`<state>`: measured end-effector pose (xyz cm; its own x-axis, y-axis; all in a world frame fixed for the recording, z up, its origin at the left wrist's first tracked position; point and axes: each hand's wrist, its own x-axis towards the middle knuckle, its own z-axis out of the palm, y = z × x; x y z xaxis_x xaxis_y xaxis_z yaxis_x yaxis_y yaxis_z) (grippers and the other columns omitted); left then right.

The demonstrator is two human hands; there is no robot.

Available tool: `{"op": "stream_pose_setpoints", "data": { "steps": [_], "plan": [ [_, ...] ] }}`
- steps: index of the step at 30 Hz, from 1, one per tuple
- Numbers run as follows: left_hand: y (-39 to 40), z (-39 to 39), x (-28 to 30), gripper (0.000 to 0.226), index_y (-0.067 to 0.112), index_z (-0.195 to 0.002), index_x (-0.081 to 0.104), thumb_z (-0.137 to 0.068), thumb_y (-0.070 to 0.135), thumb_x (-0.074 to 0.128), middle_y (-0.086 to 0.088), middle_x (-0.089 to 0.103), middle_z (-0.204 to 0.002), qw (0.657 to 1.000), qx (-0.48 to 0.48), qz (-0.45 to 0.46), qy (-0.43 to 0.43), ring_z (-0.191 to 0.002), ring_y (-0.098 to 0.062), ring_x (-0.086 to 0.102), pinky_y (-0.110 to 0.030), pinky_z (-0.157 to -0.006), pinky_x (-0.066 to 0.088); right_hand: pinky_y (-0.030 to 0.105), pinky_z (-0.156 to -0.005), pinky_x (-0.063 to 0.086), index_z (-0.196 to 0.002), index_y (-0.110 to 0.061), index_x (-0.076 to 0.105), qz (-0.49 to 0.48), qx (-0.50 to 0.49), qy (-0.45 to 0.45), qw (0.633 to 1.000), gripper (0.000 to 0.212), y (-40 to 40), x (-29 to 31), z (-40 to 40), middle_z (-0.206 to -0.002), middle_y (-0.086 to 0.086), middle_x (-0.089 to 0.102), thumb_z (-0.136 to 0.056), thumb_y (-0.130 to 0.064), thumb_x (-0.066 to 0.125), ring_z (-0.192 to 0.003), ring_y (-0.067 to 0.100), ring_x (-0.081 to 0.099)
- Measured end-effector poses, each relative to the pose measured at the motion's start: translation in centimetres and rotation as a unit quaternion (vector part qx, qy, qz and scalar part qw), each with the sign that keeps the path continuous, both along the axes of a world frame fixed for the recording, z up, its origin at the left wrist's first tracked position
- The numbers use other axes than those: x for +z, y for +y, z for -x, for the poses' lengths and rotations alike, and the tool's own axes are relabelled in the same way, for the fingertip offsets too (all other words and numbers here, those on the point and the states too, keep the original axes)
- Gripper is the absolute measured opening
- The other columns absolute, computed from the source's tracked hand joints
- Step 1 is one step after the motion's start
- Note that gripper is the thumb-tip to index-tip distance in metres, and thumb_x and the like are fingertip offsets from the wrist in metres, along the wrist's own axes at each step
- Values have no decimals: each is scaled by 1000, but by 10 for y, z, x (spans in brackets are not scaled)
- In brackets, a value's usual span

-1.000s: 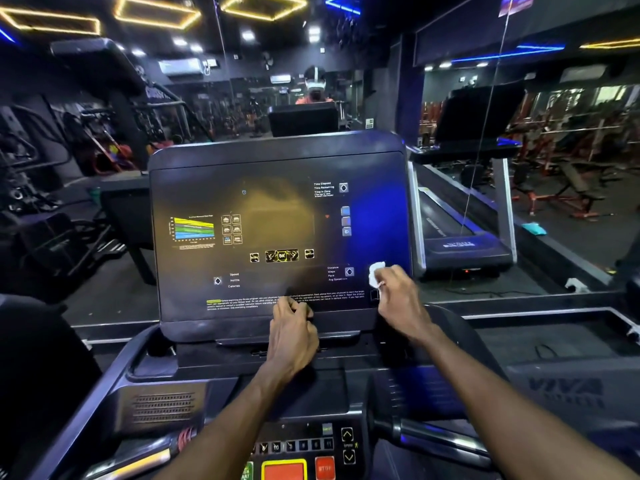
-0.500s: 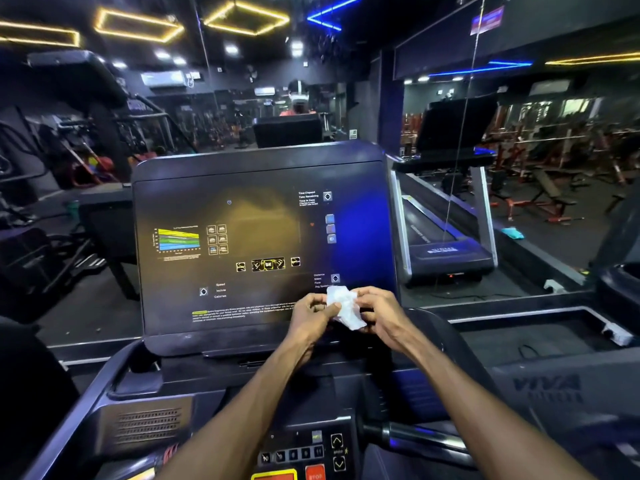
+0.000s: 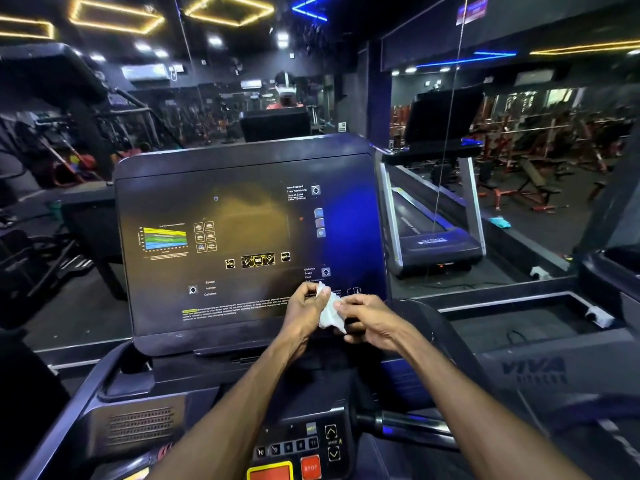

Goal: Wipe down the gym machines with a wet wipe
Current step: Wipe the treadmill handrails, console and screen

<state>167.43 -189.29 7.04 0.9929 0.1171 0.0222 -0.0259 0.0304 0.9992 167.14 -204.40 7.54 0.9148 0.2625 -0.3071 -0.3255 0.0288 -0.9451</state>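
A white wet wipe (image 3: pixel 329 311) is held between both hands in front of the lower right part of the treadmill's dark console panel (image 3: pixel 242 237). My left hand (image 3: pixel 304 311) pinches its upper left edge. My right hand (image 3: pixel 369 318) pinches its right side with thumb and fingers. The wipe hangs crumpled, just off the panel. Printed labels, a coloured chart and small icons cover the panel.
Below the hands lie the control keypad with a red stop button (image 3: pixel 310 467) and a handlebar (image 3: pixel 405 426). A mirror wall ahead reflects a second treadmill (image 3: pixel 436 237) at the right. Weight benches (image 3: pixel 530 188) stand far right, dark machines at the left.
My left hand left the panel's lower edge and joined the right hand at the wipe. The wipe came off the panel and is now held between both hands.
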Motion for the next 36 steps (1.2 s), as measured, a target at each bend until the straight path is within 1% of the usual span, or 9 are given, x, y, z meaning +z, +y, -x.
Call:
{"op": "stream_pose_setpoints", "data": {
  "steps": [8,12,17,20,23,25,30,33,36],
  "plan": [
    [6,5,2,26,4,-91,56,-96,28,64,-4,65,-70,999,23,-39,-16,-58,-12,55,-22,-52,41,23,-44,43,-95,-4,65,-29,-75,-15,997,12,-6,-1,-2,-81,17,62,-88,-8,74,-58,19,54],
    [6,1,-2,24,14,-83,54,-91,31,69,-1,60,-65,996,60,-70,-11,-54,-9,48,-23,-48,36,28,-48,48,-98,-14,64,-61,-126,-30,990,14,-7,3,-4,-86,12,65,-89,-5,71,-69,23,59],
    [10,-4,-4,29,21,-90,56,-88,49,66,-4,62,-92,980,109,-167,-27,-83,-19,59,-32,-77,47,34,-60,55,-94,-1,66,-171,-125,2,977,24,-9,15,-4,-82,16,61,-96,9,44,-68,22,58],
    [5,9,3,50,23,-105,58,-73,60,70,3,61,-104,971,-73,-202,-108,-84,-5,57,-19,-78,47,31,-57,59,-95,9,65,-213,-141,19,967,30,-12,17,-7,-84,22,65,-86,18,38,-69,28,64],
    [-3,7,-4,34,23,-107,62,-80,37,77,10,67,-95,927,-141,-323,-126,-83,-6,62,-25,-77,49,26,-53,56,-91,7,69,-173,-172,16,970,21,-12,18,-9,-74,20,69,-84,16,52,-61,25,68],
    [-4,2,-5,4,21,-89,65,-92,23,65,11,63,-76,935,-105,-306,-144,-69,-10,56,-31,-68,45,21,-46,47,-86,-3,72,-72,-191,-20,979,13,-13,13,-13,-69,11,69,-86,6,62,-54,17,64],
    [-6,-3,8,20,13,-83,65,-100,16,55,3,63,-71,971,-79,-218,-54,-62,-9,53,-20,-56,41,28,-65,50,-71,-17,70,155,-191,-204,948,14,-26,-1,-21,-72,-1,71,-81,-9,75,-67,11,63],
    [-11,0,12,8,7,-94,63,-92,13,68,-8,69,-75,990,-102,-101,15,-59,-17,60,-23,-48,46,29,-64,48,-78,-13,66,145,-188,-202,950,11,-27,-1,-21,-75,2,70,-87,-9,70,-69,15,62],
    [-15,-1,7,14,6,-89,64,-84,10,77,-9,69,-72,989,-82,-110,51,-54,-15,61,-29,-54,51,32,-63,50,-84,-11,64,72,-220,-175,957,8,-27,-4,-21,-80,11,72,-89,-9,69,-72,22,66]
  ]
}}
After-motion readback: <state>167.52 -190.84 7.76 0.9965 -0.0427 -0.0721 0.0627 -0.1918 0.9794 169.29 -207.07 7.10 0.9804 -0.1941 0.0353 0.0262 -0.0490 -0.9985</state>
